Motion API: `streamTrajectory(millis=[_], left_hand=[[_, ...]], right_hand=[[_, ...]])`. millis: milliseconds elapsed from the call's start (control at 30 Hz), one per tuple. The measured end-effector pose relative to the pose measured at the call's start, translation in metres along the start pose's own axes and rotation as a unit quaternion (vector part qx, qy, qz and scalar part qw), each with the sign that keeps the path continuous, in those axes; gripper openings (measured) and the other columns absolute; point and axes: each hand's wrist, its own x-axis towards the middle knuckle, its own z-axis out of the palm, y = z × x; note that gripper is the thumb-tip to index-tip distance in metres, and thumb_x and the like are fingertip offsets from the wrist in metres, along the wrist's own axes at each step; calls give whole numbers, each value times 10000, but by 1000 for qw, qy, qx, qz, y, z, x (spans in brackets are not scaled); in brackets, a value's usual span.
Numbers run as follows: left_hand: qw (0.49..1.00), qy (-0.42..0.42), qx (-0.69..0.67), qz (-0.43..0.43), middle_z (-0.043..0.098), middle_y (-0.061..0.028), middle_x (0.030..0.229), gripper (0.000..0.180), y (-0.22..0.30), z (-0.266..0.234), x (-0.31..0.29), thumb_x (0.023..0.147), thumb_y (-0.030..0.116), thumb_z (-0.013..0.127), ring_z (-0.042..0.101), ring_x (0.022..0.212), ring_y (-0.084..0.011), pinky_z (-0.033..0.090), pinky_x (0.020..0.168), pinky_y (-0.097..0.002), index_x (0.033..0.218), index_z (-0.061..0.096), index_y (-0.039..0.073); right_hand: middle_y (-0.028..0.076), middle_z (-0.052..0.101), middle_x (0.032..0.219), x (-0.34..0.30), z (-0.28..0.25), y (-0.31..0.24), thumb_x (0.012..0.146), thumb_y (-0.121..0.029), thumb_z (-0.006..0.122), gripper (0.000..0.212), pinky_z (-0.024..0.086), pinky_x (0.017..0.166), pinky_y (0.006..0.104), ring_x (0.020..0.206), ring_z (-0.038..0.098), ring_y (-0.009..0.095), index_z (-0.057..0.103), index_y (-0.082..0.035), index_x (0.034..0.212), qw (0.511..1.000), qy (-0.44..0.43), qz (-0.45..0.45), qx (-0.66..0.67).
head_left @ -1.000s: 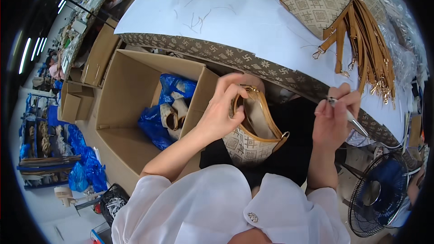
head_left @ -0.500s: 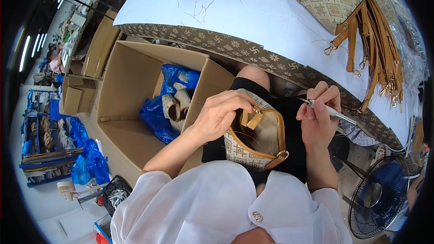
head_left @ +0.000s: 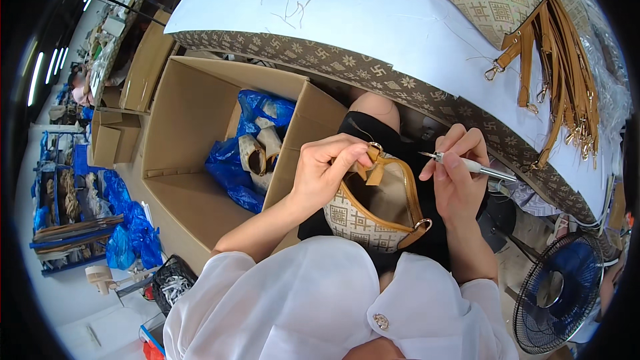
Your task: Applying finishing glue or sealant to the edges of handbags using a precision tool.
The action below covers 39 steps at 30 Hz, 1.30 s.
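Observation:
On my lap rests a small beige patterned bag [head_left: 357, 221], its top open and edged with a tan zip. My left hand [head_left: 321, 172] pinches the tan tab [head_left: 375, 175] at the bag's far end, beside a metal ring. In my right hand [head_left: 460, 180] is a slim white-handled tool [head_left: 479, 168] with a fine metal point, held like a pen. The point faces left toward the bag, a short way from it and not touching.
A cardboard box [head_left: 180, 120] at my left holds blue plastic [head_left: 243, 190] and beige pieces. On the white-topped table [head_left: 373, 20] lie loose threads, another patterned bag [head_left: 497, 0] and tan straps [head_left: 563, 80] with metal clasps. A black fan [head_left: 559, 290] stands at lower right.
My left hand has drawn the bag's tab slightly up, bringing the metal ring into sight. My right hand has moved a little left and down with the tool.

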Motion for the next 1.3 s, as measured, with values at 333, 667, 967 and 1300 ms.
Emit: streamTrajectory(millis=[333, 667, 967, 1300], left_hand=[[998, 46, -1, -30, 679, -111, 1012, 91, 19, 6, 9, 812, -44, 718, 645, 887, -159, 503, 852, -275, 890, 689, -10], [988, 66, 83, 114, 674, -156, 1151, 226, -1, 14, 4, 796, -118, 661, 694, 949, -218, 563, 824, -296, 959, 753, 6], [991, 43, 61, 107, 644, -195, 1231, 221, 4, 13, 2, 802, -113, 657, 692, 1017, -241, 569, 854, -299, 946, 766, 14], [990, 25, 77, 115, 643, -192, 1231, 211, 2, 12, 3, 800, -104, 672, 692, 1014, -240, 574, 843, -299, 946, 768, 15]], right_hand=[[94, 517, 870, 3, 1, 7, 879, 23, 586, 108, 605, 613, 294, 604, 469, 81, 487, -3, 845, 1000, -1, 24, -3], [67, 495, 815, 7, 1, 17, 892, -5, 597, 130, 612, 719, 303, 629, 451, 70, 480, -15, 837, 993, -38, 94, -64], [52, 530, 814, 1, 6, 26, 866, 49, 628, 157, 468, 633, 216, 601, 473, 58, 499, -31, 829, 983, -47, 71, -163], [40, 574, 842, -1, 7, 28, 834, 71, 686, 152, 448, 639, 182, 720, 573, 60, 565, -20, 833, 973, -53, 15, -225]])
